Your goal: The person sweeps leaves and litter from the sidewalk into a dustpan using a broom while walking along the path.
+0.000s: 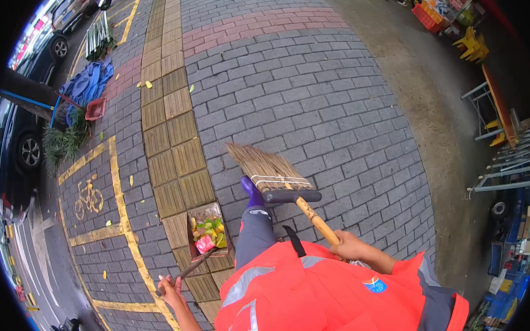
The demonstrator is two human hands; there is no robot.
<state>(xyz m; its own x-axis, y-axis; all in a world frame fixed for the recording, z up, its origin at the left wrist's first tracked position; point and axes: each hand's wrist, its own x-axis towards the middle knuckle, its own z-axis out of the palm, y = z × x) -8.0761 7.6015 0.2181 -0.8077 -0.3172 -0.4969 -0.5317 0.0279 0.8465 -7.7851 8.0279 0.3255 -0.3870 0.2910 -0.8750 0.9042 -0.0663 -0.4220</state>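
Note:
My right hand (347,246) grips the wooden handle (318,220) of a broom. Its straw bristles (271,168) point up and left over the grey pavers, above a purple boot (251,192) on one of my feet. My left hand (172,290) is closed around a thin dark stick handle (195,265) that leads to a long-handled dustpan (189,245). In the dustpan lie green and yellow leaves (211,228) and a pink wrapper (204,244). The dustpan is over the yellow tactile paving.
Fallen leaves (149,84) dot the pavement at left. A tree trunk (32,96), a blue tarp (88,82), a red dustpan (95,109) and parked cars (24,151) line the left side. An orange-brown table (498,104) and yellow stools (472,44) stand at right.

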